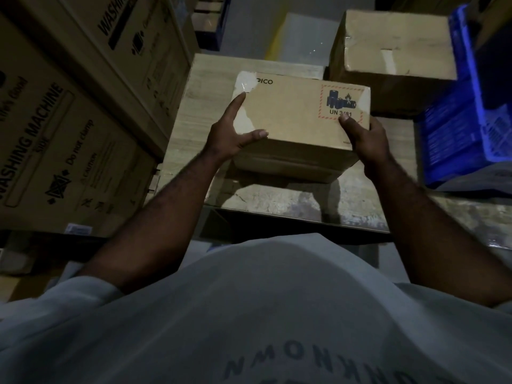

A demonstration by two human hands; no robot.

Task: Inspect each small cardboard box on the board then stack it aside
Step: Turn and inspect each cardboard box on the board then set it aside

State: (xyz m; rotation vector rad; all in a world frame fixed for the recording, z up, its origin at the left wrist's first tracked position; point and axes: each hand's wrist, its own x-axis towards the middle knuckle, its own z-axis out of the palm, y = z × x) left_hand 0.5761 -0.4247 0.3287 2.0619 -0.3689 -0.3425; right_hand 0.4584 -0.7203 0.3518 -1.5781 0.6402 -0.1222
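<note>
Two hands share the load. Well to the outside of the left hand (pixel 235 128) stand tall washing-machine cartons (pixel 69 120), close enough to snag an elbow. That hand grips the left end of the small cardboard box (pixel 293 117). Its index finger (pixel 237 105) lies straight along the top face and its thumb (pixel 256 133) presses near the front edge. The other fingers are hidden, presumably wrapped under the box.

The box sits between the two palms and seems lifted clear of the board (pixel 279 198), where its shadow falls below the wrists. The right hand (pixel 367 138) clamps the opposite end, its thumb (pixel 346 123) on the corner of the hazard label (pixel 342 103) and its fingers out of sight behind. Beyond the right hand rests a larger carton (pixel 393 56), and to its outside a blue crate (pixel 471 112).

To inspect well, I would keep both thumbs on top and roll the box slowly toward the chest, so each face takes its turn in the dim light. The right thumb should slide off the label so the print can be read. Corners and taped seams deserve a look before the box is stacked.

Its long axis runs from hand to hand, across the body. The printed face points up at the camera, and the lettering reads upright with its tops away from the person.
</note>
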